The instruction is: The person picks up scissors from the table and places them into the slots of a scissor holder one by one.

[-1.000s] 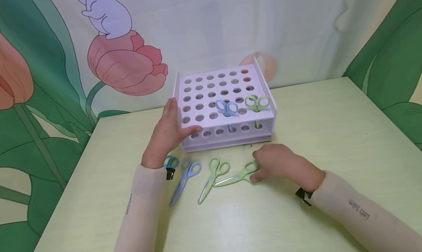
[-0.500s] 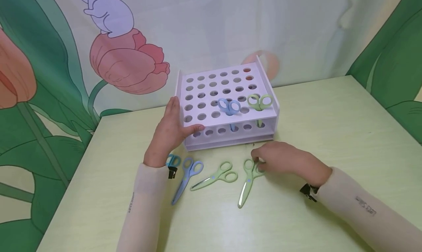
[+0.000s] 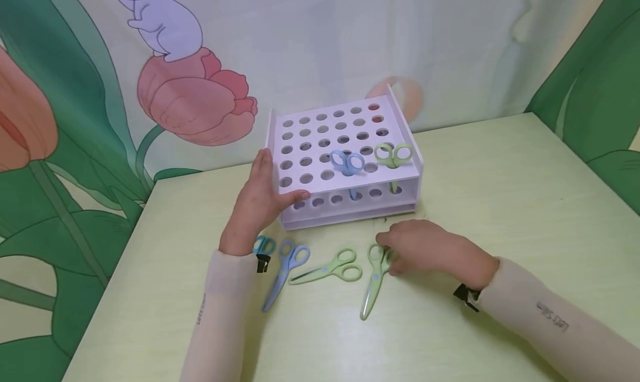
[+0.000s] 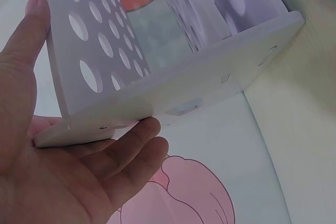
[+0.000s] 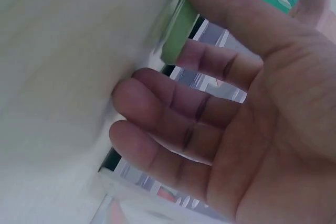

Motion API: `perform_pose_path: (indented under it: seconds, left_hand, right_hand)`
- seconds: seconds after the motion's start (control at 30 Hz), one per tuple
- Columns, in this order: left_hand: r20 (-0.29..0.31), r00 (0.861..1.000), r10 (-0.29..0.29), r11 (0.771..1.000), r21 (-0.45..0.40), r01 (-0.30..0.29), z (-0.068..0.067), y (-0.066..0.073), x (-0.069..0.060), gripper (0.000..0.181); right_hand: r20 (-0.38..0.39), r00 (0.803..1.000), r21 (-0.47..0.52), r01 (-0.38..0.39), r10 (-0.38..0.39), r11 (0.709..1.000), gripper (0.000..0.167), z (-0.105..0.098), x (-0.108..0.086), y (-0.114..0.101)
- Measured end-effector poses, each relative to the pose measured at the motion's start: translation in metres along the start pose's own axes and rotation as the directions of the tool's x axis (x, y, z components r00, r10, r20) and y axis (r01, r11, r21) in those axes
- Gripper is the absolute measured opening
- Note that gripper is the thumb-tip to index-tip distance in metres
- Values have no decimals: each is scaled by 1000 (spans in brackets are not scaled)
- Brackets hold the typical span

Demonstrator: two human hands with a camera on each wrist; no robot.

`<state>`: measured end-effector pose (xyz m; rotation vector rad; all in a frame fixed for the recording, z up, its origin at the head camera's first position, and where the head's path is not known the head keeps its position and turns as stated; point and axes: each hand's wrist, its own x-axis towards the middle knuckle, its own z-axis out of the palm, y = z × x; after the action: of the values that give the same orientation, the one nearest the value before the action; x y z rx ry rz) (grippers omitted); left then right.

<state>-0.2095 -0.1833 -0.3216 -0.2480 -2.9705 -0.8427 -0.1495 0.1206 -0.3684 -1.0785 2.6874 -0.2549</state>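
Observation:
My left hand (image 3: 255, 199) grips the left end of the white holed rack (image 3: 296, 172); in the left wrist view the thumb lies at the shelf edge and the fingers (image 4: 134, 142) against the outer side panel (image 4: 157, 95). Below the rack's right part, my right hand (image 3: 435, 249) pinches a handle loop of green scissors (image 3: 375, 285) lying blades toward me. The right wrist view has the green handle (image 5: 181, 30) between thumb and index finger, other fingers (image 5: 142, 103) bent near the table. Blue scissors (image 3: 348, 164) and green scissors (image 3: 393, 157) stand in rack holes.
Left of the held scissors lie another green pair (image 3: 327, 270), a blue pair (image 3: 285, 274) and a teal pair (image 3: 265, 244), partly hidden by the left wrist. A patterned curtain (image 3: 320, 49) hangs behind the table (image 3: 500, 204).
The green scissors at my right hand have swung from pointing left to pointing toward me. The neighbouring green pair has turned, its blades now pointing left. My left hand stays on the rack.

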Motion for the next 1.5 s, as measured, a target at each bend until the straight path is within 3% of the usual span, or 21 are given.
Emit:
perform_pose_path:
  seconds: [0.57, 0.73, 0.97, 1.17, 1.33, 1.5]
  left_hand:
    - [-18, 1000, 21, 1000, -6, -21, 1, -2, -1, 122]
    - [-22, 999, 30, 1000, -7, -30, 1, -3, 0, 122]
    - [-32, 999, 34, 999, -10, -35, 2, -3, 0, 122]
    - [-44, 997, 66, 998, -16, -66, 4, -3, 1, 118]
    - [-40, 998, 58, 998, -16, -59, 3, -2, 1, 117]
    - [-35, 999, 40, 999, -7, -40, 2, -2, 1, 119]
  right_hand:
    - [-94, 991, 33, -98, 101, 995, 28, -20, -3, 15]
    - [-165, 981, 168, -75, 103, 983, 29, -29, -3, 18]
    - [-300, 948, 466, 52, 103, 883, 26, -34, -1, 19]
    - [-372, 924, 560, 147, 89, 815, 18, -35, -3, 15]
    - [-394, 914, 636, 198, 93, 745, 17, -37, -3, 11]
    - [-413, 902, 658, 201, 124, 726, 18, -44, -5, 7]
